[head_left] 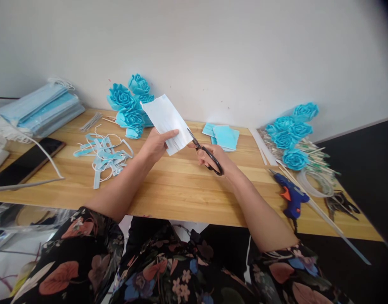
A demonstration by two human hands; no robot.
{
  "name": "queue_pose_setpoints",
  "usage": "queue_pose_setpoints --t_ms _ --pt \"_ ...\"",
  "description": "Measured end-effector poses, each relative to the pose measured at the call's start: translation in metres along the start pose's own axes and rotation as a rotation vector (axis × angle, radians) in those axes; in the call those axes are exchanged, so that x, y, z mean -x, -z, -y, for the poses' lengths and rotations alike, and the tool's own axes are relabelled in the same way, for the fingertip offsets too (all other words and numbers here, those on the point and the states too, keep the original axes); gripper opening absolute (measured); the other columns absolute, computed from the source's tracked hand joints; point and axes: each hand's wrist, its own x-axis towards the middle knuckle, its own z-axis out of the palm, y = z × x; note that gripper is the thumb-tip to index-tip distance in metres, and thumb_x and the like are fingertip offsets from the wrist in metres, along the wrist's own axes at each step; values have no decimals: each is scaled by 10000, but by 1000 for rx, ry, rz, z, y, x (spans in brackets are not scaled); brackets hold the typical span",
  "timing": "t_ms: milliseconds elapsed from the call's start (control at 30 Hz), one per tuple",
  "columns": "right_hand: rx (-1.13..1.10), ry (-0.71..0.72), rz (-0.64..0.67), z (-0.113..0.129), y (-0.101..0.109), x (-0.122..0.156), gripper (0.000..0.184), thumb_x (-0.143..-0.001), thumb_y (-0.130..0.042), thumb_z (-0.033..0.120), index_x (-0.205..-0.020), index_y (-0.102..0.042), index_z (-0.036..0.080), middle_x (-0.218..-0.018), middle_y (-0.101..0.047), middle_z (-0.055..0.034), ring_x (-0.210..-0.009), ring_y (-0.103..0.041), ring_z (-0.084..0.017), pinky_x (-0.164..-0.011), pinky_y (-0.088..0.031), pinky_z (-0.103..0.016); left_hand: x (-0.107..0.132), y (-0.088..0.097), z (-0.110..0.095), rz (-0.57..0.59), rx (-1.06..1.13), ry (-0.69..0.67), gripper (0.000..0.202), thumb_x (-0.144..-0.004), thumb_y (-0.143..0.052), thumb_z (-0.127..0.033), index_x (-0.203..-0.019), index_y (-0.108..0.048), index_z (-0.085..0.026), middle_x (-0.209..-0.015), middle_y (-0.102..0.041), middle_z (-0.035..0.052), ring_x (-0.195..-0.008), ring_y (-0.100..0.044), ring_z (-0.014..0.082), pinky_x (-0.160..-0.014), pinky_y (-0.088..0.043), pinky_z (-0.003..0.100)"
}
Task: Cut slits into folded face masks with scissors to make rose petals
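Observation:
My left hand (157, 143) grips a pale rectangular face mask piece (166, 120), thumb on top, holding it tilted above the table. In my right hand (214, 156) is a pair of black-handled scissors (212, 160), its blades at the right edge of the mask piece. How far the blades are apart is hard to make out. Behind my right hand lie several cut blue mask pieces (225, 137). Left of my left forearm is a tangled heap of blue strips and white ear loops (107, 154).
Blue fabric roses (127, 105) stand at the back left, with more roses (295, 131) at right. A stack of masks (42, 105) and a phone (29, 162) lie left. A blue glue gun (290, 194), tape roll (316, 183) and pliers-like tool (341, 204) lie right.

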Motion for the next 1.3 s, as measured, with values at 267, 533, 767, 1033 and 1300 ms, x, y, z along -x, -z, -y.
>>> queue_pose_setpoints --t_ms 267,533,767,1033,1300 --pt "25 67 42 -7 1 -2 738 -859 -616 724 -1283 -713 128 -684 -572 6 -541 -434 -95 -526 -350 -262 4 -5 1 22 -23 -11 646 -534 -954 -345 -1088 -688 -144 -1137 -773 139 -1194 -688 396 -1055 -564 542" --pt "55 75 12 -1 0 -1 648 -821 -605 778 -955 -688 150 -642 -572 0 -536 -461 -99 -525 -352 -254 6 -5 4 17 -154 -34 692 -573 -928 -407 -1142 -651 -126 -1234 -746 160 -1224 -671 409 -1053 -554 558" --pt "14 63 -10 0 -2 0 591 -817 -630 743 -906 -657 160 -610 -538 20 -506 -436 -90 -519 -342 -258 5 -5 8 7 -156 -59 703 -574 -928 -411 -1152 -642 -130 -1247 -745 162 -1222 -679 400 -1053 -559 549" --pt "-17 47 -27 -2 -2 0 587 -782 -660 766 -771 -584 185 -565 -503 39 -476 -389 -70 -511 -385 -252 6 -6 6 7 -140 -38 707 -554 -936 -406 -1139 -656 -124 -1232 -751 161 -1210 -682 400 -1035 -569 541" --pt "14 45 -27 -3 0 -1 610 -776 -652 793 -721 -575 190 -537 -516 41 -434 -384 -58 -479 -381 -242 6 -4 6 8 -148 -36 696 -572 -932 -407 -1144 -654 -127 -1239 -748 161 -1195 -689 388 -1006 -585 513"
